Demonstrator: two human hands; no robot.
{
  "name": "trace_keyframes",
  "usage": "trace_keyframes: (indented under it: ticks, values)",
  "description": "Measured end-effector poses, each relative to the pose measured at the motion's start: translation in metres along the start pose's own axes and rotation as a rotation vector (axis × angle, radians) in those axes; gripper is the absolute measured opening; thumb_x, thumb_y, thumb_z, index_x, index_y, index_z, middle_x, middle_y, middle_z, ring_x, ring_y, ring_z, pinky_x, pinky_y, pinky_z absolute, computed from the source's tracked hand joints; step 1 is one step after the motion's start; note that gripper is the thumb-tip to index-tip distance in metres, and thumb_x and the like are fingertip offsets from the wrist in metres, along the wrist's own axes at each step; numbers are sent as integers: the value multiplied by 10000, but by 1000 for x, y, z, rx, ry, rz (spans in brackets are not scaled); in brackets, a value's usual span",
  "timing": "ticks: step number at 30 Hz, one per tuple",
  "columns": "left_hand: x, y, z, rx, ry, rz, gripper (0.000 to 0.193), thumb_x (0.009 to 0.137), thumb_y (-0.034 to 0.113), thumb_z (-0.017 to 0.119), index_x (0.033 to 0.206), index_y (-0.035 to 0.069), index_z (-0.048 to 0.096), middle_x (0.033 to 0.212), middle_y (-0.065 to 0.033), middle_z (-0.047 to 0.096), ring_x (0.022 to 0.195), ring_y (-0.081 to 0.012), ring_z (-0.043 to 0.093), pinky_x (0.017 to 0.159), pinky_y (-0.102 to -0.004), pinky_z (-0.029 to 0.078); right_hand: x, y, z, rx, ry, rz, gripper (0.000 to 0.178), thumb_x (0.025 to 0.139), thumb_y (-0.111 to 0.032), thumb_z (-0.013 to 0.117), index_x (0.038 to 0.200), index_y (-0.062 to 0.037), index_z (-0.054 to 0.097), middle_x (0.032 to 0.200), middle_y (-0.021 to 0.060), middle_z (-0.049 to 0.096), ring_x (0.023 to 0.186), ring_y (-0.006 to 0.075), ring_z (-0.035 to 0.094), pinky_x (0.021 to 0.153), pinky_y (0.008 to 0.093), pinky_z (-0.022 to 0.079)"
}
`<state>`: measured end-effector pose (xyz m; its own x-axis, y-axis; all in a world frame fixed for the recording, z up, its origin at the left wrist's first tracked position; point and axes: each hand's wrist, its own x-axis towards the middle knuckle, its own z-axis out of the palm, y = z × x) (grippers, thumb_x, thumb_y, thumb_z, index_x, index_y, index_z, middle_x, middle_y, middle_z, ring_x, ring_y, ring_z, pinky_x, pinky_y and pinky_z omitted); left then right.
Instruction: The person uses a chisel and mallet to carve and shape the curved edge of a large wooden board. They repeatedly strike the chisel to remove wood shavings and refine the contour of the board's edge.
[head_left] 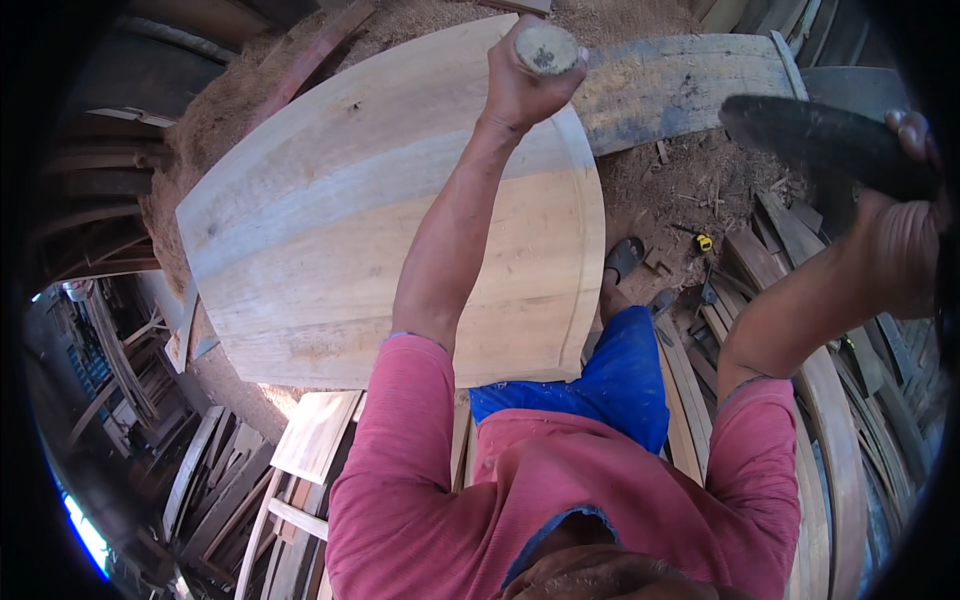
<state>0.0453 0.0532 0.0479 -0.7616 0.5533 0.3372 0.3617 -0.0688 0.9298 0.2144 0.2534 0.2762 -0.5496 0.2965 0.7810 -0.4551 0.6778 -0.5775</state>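
My left hand [520, 85] is wrapped round an upright round wooden piece [547, 50], seen end-on, above the far edge of a large pale panel [330, 250]. The panel is made of joined boards and has curved sides and a raised strip near its right edge. What lies below my left fist is hidden. Off to the right, my raised right hand [912, 150] grips a long, dark, tapered object [820, 142]. It is slightly blurred, and its kind is not clear. That object is apart from the panel, with its narrow end pointing left.
A stained wide board [685, 85] lies beyond the panel at the right. A yellow tape measure [704, 243] rests on the shaving-strewn ground near my sandalled foot [625, 258]. Long timbers [835, 440] crowd the right side, and stacked offcuts [225, 480] stand at the lower left.
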Motion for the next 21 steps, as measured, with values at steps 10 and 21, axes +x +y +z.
trace_keyframes:
  ticks: [10,21]
  values:
    - [-17,1,-6,-17,10,9,392,765,65,839,1105,23,650,998,-41,733,931,-85,662,848,-282,548,-62,10,79,-569,-683,453,289,874,-272,762,1018,-25,716,853,75,718,805,195,706,741,364,544]
    - [33,4,19,-123,280,-182,293,835,125,843,1040,39,652,903,-35,708,843,-97,651,770,-272,538,-153,-8,50,83,-177,927,126,892,-89,778,879,-2,689,676,7,645,600,79,597,560,267,467]
